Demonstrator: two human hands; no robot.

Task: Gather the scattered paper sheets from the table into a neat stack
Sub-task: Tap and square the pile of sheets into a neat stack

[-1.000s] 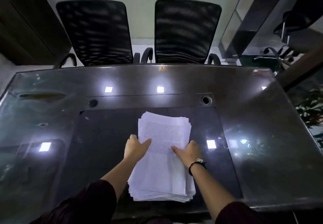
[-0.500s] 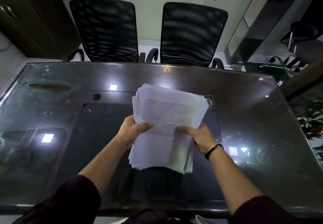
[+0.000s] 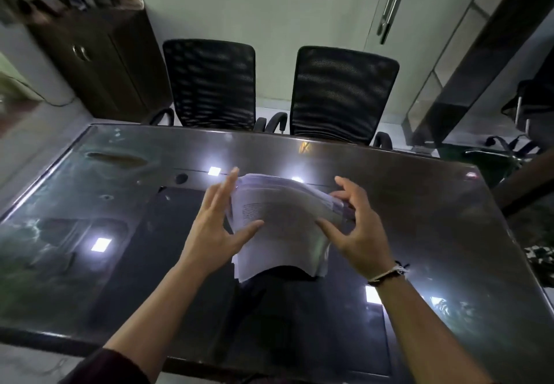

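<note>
I hold the stack of paper sheets (image 3: 278, 227) between both hands above the middle of the glass table (image 3: 449, 218), its near edge bowed upward off the surface. My left hand (image 3: 215, 227) lies at the stack's nine o'clock side, fingers straight and spread along its edge, thumb pressed on the printed top page. My right hand (image 3: 356, 224) is at three o'clock, fingers loosely curled round the far corner, thumb on top. Two black mesh chairs (image 3: 341, 92) stand at twelve o'clock beyond the table.
</note>
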